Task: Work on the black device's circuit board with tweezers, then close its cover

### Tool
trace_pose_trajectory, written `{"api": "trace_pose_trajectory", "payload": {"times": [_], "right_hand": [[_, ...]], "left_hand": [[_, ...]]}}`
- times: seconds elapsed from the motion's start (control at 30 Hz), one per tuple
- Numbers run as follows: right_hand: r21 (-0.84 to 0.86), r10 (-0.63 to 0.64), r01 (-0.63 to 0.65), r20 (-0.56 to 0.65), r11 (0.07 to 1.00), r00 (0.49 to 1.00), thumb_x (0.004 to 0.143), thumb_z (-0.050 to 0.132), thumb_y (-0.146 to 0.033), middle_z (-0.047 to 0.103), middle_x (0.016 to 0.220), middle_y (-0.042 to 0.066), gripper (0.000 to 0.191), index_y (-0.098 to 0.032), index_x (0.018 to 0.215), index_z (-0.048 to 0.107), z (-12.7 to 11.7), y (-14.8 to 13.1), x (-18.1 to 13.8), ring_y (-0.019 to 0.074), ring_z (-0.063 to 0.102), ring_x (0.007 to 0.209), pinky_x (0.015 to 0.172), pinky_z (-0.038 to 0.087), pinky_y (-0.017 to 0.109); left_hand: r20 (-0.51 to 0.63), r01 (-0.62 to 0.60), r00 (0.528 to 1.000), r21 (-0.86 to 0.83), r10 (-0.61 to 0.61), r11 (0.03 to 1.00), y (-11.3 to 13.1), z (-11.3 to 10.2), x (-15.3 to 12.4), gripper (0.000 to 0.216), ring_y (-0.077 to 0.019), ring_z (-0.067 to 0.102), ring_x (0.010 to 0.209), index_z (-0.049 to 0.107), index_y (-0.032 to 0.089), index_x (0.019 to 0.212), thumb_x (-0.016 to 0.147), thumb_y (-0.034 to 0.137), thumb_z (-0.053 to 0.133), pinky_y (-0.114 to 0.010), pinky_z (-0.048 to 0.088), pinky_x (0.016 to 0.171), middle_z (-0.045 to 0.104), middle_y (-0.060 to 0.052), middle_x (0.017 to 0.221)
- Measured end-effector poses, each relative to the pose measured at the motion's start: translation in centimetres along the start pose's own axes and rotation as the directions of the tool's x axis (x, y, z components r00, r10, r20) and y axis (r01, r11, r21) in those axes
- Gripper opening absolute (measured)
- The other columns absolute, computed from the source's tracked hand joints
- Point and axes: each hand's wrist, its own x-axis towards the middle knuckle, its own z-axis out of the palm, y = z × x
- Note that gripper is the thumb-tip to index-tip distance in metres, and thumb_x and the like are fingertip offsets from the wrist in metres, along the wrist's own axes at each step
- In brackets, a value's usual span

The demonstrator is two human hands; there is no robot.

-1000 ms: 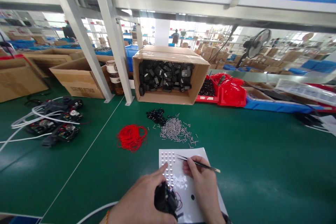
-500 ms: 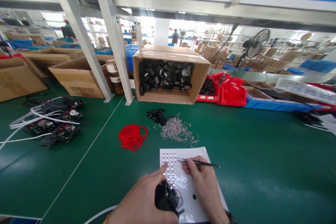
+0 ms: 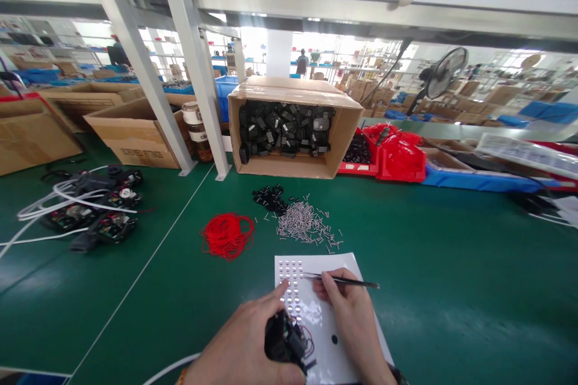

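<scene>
Two hands work low on a green surface (image 3: 428, 289). At twelve o'clock lies a cardboard box (image 3: 293, 129) full of black parts. Nearer, a white sheet (image 3: 336, 358) of small round dots lies under the hands. The left hand (image 3: 246, 346) is closed around a black component (image 3: 284, 340) with red wires, at the sheet's nine o'clock edge. The right hand (image 3: 352, 322) pinches tweezers (image 3: 341, 280), tips pointing toward nine o'clock over the dots.

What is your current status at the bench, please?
Left hand gripping small black wired part. Right hand holding thin metal tweezers over white sheet of clear dots. Nothing obstructing.
</scene>
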Motion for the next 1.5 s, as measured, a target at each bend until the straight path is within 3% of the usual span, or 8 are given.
{"api": "trace_pose_trajectory", "payload": {"times": [0.13, 0.47, 0.6, 0.73, 0.83, 0.93, 1.1, 1.5], "right_hand": [[-0.006, 0.012, -0.012, -0.022, 1.0, 1.0, 0.076, 0.064, -0.055, 0.069, 0.073, 0.01, 0.039, -0.017, 0.081, 0.057, 0.0, 0.1, 0.1, 0.0268, 0.067, 0.07, 0.065, 0.052, 0.037], [0.12, 0.046, -0.044, -0.011, 0.992, 0.999, 0.072, 0.071, -0.053, 0.071, 0.078, 0.01, 0.042, -0.017, 0.083, 0.054, -0.2, -0.2, -0.1, 0.0251, 0.069, 0.074, 0.068, 0.055, 0.037], [0.217, 0.068, -0.065, -0.008, 0.974, 0.998, 0.074, 0.073, -0.048, 0.072, 0.08, 0.009, 0.039, -0.016, 0.086, 0.054, -0.4, 0.0, -0.1, 0.0224, 0.069, 0.075, 0.068, 0.056, 0.032], [0.319, 0.092, -0.084, -0.008, 0.944, 0.996, 0.075, 0.075, -0.043, 0.073, 0.085, 0.009, 0.037, -0.016, 0.089, 0.054, -0.6, 0.0, -0.2, 0.0209, 0.07, 0.076, 0.067, 0.058, 0.028], [0.471, 0.146, -0.123, -0.012, 0.874, 0.989, 0.069, 0.081, -0.038, 0.074, 0.083, 0.007, 0.038, -0.016, 0.087, 0.056, -1.1, -0.9, -0.5, 0.0194, 0.071, 0.075, 0.063, 0.059, 0.023], [0.656, 0.226, -0.198, 0.043, 0.729, 0.973, 0.061, 0.087, -0.03, 0.074, 0.079, 0.004, 0.036, -0.016, 0.081, 0.061, -1.4, -2.4, -1.2, 0.0186, 0.071, 0.074, 0.061, 0.058, 0.019], [0.747, 0.264, -0.311, 0.187, 0.588, 0.946, 0.06, 0.087, -0.025, 0.074, 0.08, 0.005, 0.026, -0.016, 0.075, 0.069, -0.9, -4.5, -3.2, 0.016, 0.07, 0.077, 0.071, 0.057, 0.019], [0.611, 0.194, -0.273, 0.194, 0.743, 0.962, 0.07, 0.081, -0.033, 0.073, 0.093, 0.006, 0.02, -0.019, 0.076, 0.068, -0.2, -3.4, -4.9, 0.0191, 0.065, 0.09, 0.088, 0.047, 0.031]], "left_hand": [[0.005, -0.04, 0.999, -0.033, 0.04, 0.999, -0.2, 0.0, 0.0, 0.075, -0.0317, 0.051, 0.121, 0.057, 0.027, 0.123, 0.052, 0.02, 0.079, -0.038, 0.041, 0.103, 0.05, -0.002, 0.139], [0.012, 0.003, 1.0, -0.037, -0.003, 0.999, -1.4, 0.4, 0.2, 0.084, -0.0314, 0.041, 0.129, 0.048, 0.024, 0.131, 0.052, 0.017, 0.075, -0.045, 0.029, 0.111, 0.039, -0.006, 0.147], [-0.036, 0.022, 0.999, -0.036, -0.023, 0.999, -2.6, 0.9, 0.1, 0.072, -0.0327, 0.039, 0.13, 0.057, 0.023, 0.12, 0.051, 0.016, 0.074, -0.048, 0.027, 0.111, 0.038, -0.008, 0.147], [-0.121, -0.029, 0.992, -0.08, 0.02, 0.996, -3.7, 1.4, -0.1, 0.058, -0.0319, 0.055, 0.111, 0.062, 0.022, 0.106, 0.05, 0.016, 0.074, -0.045, 0.042, 0.099, 0.061, -0.008, 0.123], [-0.282, -0.105, 0.958, -0.192, 0.048, 0.976, -3.9, 1.7, -0.2, 0.059, -0.029, 0.06, 0.098, 0.058, 0.022, 0.11, 0.054, 0.02, 0.076, -0.041, 0.049, 0.09, 0.065, -0.006, 0.106], [-0.453, -0.197, 0.891, -0.296, 0.044, 0.934, -3.7, 2.1, 0.1, 0.066, -0.0311, 0.053, 0.114, 0.05, 0.023, 0.121, 0.06, 0.021, 0.077, -0.043, 0.042, 0.099, 0.058, -0.009, 0.122], [-0.526, -0.341, 0.846, -0.41, 0.086, 0.846, -3.8, 3.9, 1.3, 0.067, -0.0265, 0.042, 0.127, 0.044, 0.027, 0.124, 0.066, 0.013, 0.074, -0.042, 0.03, 0.11, 0.048, -0.006, 0.135], [-0.545, -0.341, 0.834, -0.384, 0.087, 0.858, -4.6, 5.6, 2.2, 0.077, -0.021, 0.051, 0.118, 0.046, 0.032, 0.122, 0.059, -0.003, 0.073, -0.033, 0.038, 0.104, 0.054, 0.002, 0.126]]}}
